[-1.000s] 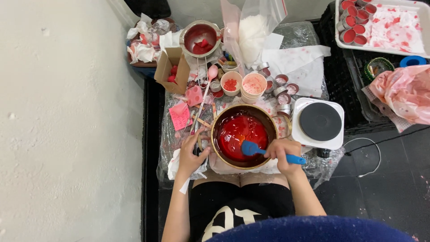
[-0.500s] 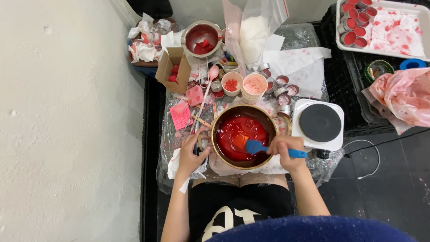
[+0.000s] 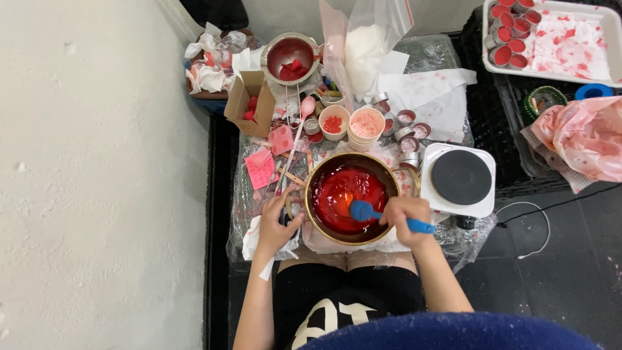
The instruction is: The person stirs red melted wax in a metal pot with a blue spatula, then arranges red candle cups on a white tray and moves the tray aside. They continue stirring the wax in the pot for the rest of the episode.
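Right hand (image 3: 403,217) clenched on blue spatula (image 3: 366,211), blade in red-filled bowl (image 3: 350,196). Left hand (image 3: 277,225) half-open, fingers touching bowl's left rim.

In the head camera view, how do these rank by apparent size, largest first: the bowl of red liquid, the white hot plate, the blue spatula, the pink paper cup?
1. Bowl of red liquid
2. White hot plate, only slightly smaller than the bowl
3. Blue spatula
4. Pink paper cup; close to the spatula, so unsure.
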